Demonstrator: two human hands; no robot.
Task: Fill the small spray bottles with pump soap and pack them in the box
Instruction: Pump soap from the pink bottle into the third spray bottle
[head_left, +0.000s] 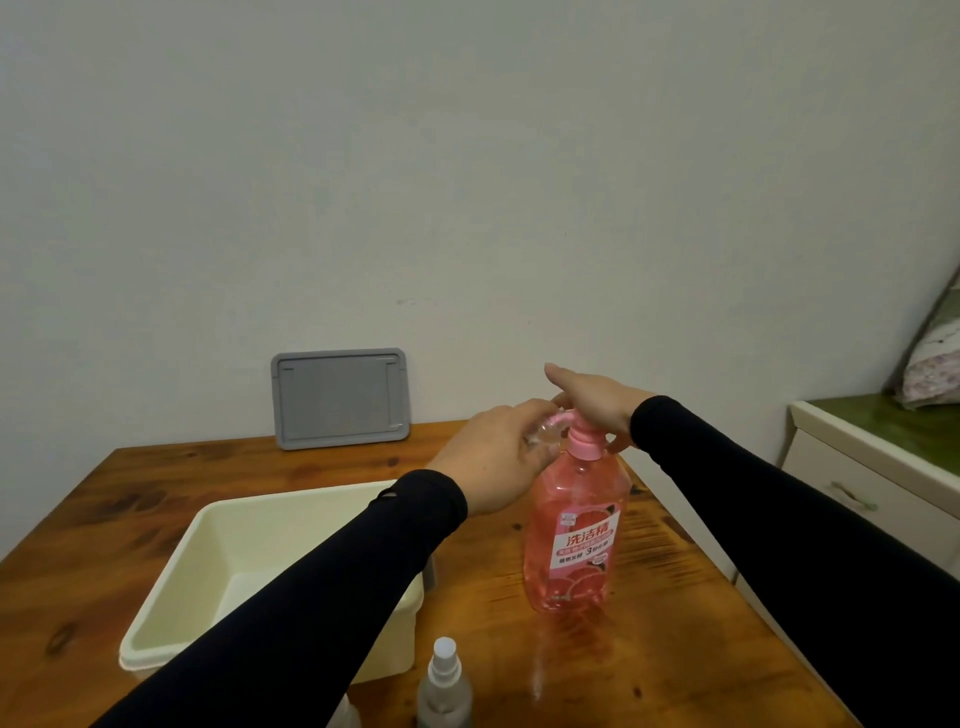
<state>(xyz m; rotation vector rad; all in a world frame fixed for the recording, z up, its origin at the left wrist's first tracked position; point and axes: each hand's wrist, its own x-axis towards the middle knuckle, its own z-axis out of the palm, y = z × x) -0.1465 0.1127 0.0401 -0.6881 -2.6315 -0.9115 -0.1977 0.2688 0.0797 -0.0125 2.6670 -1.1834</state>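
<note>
Holding a small clear plastic spray bottle in my left hand, I keep its open mouth up just beside the pink spout of the tall pink pump soap bottle. My left fingers curl round the little bottle; most of it is hidden behind them, so I cannot tell how full it is. My right hand lies over the pump head, palm down, fingers straight and released, pressing rather than gripping.

What matters is the line between spout and mouth: the spout points left, toward my left hand, and the small bottle seems to stand roughly upright beneath its tip. I judge the press must go straight down the soap bottle's upright axis, or the stream will miss.

The cream rectangular plastic box sits left of the soap bottle, under my left forearm, close for packing. A second small spray bottle with a white cap stands near the front edge of the wooden table, well clear of both hands. A grey lid leans on the wall behind. The right table edge is close to the soap bottle, so I would keep any sideways push small.
</note>
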